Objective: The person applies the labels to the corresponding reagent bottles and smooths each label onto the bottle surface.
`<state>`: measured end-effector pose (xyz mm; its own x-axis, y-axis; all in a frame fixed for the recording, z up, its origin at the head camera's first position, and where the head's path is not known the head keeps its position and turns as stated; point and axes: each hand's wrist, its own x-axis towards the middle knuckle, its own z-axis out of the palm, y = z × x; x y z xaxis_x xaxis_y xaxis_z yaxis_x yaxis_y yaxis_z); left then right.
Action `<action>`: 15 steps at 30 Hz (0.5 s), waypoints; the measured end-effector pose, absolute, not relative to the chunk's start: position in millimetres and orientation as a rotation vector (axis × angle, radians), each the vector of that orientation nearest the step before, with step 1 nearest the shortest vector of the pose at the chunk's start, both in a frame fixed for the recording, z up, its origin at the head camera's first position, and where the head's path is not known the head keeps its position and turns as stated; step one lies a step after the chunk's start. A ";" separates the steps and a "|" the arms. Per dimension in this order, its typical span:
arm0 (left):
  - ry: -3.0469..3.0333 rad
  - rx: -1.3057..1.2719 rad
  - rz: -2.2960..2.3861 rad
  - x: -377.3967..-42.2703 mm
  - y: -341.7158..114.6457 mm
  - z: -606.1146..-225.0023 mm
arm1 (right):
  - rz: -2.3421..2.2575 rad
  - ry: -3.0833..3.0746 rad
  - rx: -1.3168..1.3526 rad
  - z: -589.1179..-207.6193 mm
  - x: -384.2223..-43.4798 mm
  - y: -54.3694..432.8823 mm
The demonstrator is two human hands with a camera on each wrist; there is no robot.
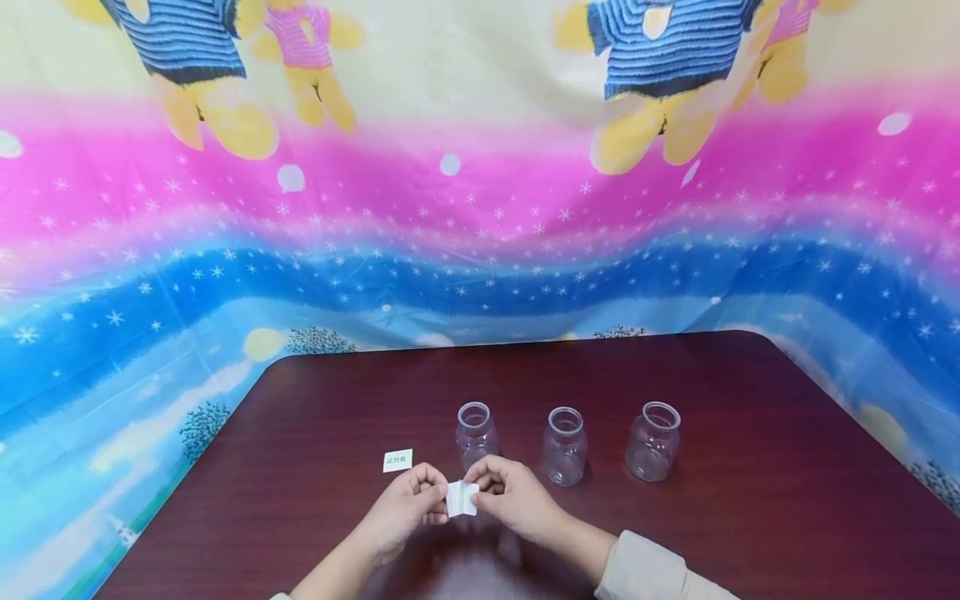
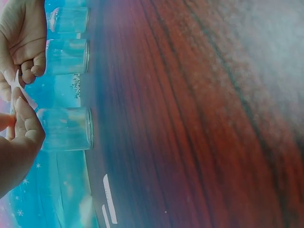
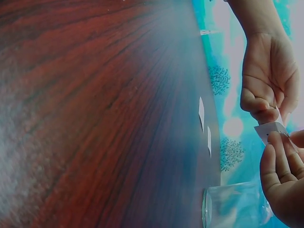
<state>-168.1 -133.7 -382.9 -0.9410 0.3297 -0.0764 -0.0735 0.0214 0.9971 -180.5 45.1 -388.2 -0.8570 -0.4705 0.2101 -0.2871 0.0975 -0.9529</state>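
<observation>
A small white paper label (image 1: 461,498), creased down its middle, is held between both hands above the table's near part. My left hand (image 1: 405,510) pinches its left edge with thumb and fingers. On the other edge, my right hand (image 1: 521,504) pinches with thumb and forefinger. A few dark printed marks show on the label (image 3: 269,131) in the right wrist view. Just beyond the hands stands a clear glass jar (image 1: 477,433), open at the top, its lower front partly behind the right hand. A flat printed card (image 1: 397,460) lies left of that jar.
Two more open glass jars, a middle one (image 1: 565,450) and a right one (image 1: 652,446), stand in a row on the dark red wooden table (image 1: 750,517). Both wrist views show two white slips (image 2: 110,199) on the table. A patterned curtain (image 1: 480,217) hangs behind.
</observation>
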 end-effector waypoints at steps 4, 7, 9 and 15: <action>2.009 0.269 1.992 -166.9 -134.4 -382.9 | -1.855 2.186 -0.787 -388.9 -180.1 47.7; 2.010 0.267 1.994 -167.0 -135.2 -382.8 | -1.837 2.188 -0.792 -387.1 -179.7 49.6; 2.013 0.262 1.996 -167.4 -136.0 -383.1 | -1.814 2.205 -0.795 -385.6 -179.7 50.7; 2.017 0.260 2.000 -168.1 -138.1 -383.5 | -1.753 2.220 -0.841 -382.2 -180.8 54.3</action>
